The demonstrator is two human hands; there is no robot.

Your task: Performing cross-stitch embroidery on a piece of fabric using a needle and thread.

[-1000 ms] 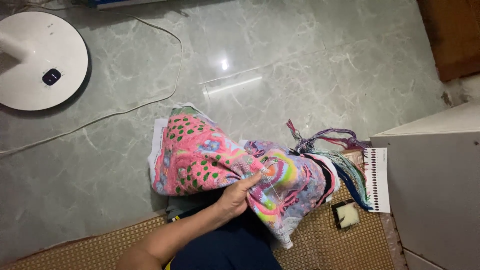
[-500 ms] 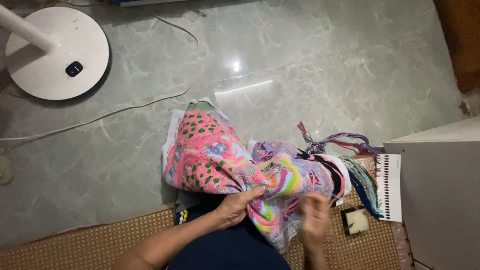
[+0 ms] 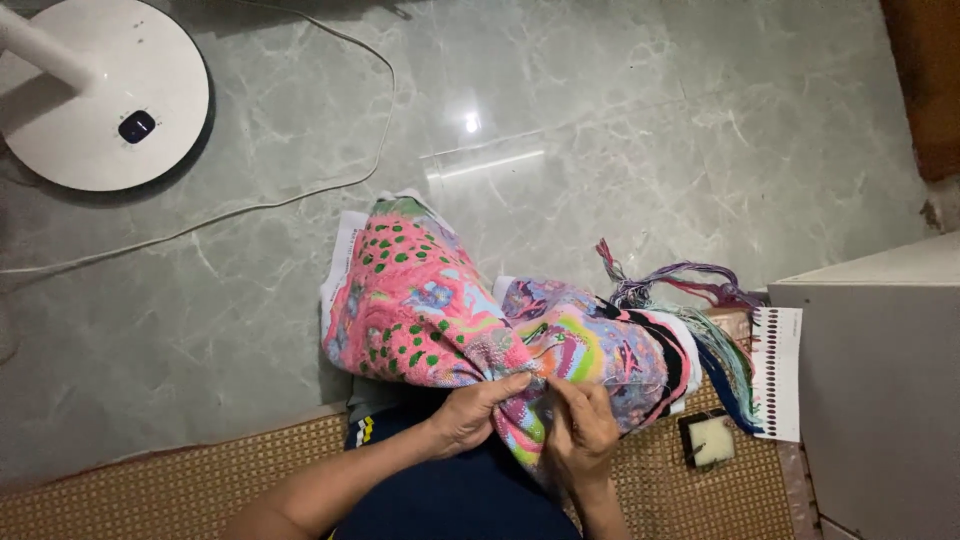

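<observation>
Head view: a bunched pink, multicoloured embroidered cloth point(image 3: 440, 310) lies on the person's lap, above the woven straw mat point(image 3: 200, 470). The left hand point(image 3: 470, 412) grips a fold of it, fingers point(image 3: 505, 385) clenched; the right hand point(image 3: 580, 430) pinches the cloth just beside (thread skeins point(image 3: 700, 300) lie right of it).

soft even light, sharp focus, ceiling-lamp glare on the glossy floor point(image 3: 600, 150).
</observation>
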